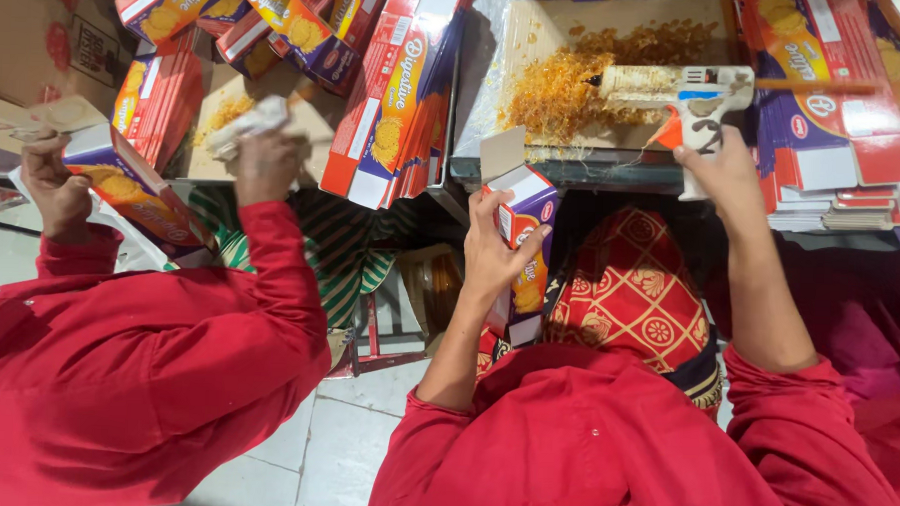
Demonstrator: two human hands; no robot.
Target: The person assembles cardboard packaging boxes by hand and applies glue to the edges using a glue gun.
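Left hand [495, 247], fingers wrapped around a purple, red and yellow cardboard biscuit carton [523, 254], grips it from its left side at mid-length. The carton stands in front of the person's chest, below the edge of the worktable [573, 171]; its long axis runs near upright, tilted slightly, with the open end pointing up toward the table and a plain grey-brown end flap [503, 153] raised above the hand.

Right hand [724, 173], closed around the handle of a white hot-glue gun [700, 102], holds it over the table. The gun's long axis lies roughly level, its orange nozzle [666, 133] pointing left and slightly down, well to the upper right of the carton. Behind the gun a heap of stringy yellow glue residue [566, 82] covers a brown cardboard sheet [537, 32].

Further right, a stack of flattened purple-and-red cartons [834, 117] rests on the table.

At far left, a co-worker in a red sleeve [280, 267] holds a similar carton [133, 187] in one hand and a crumpled white cloth [247, 126] in the other. Between the two people, red-and-yellow flat cartons [401, 92] lean in a stack.
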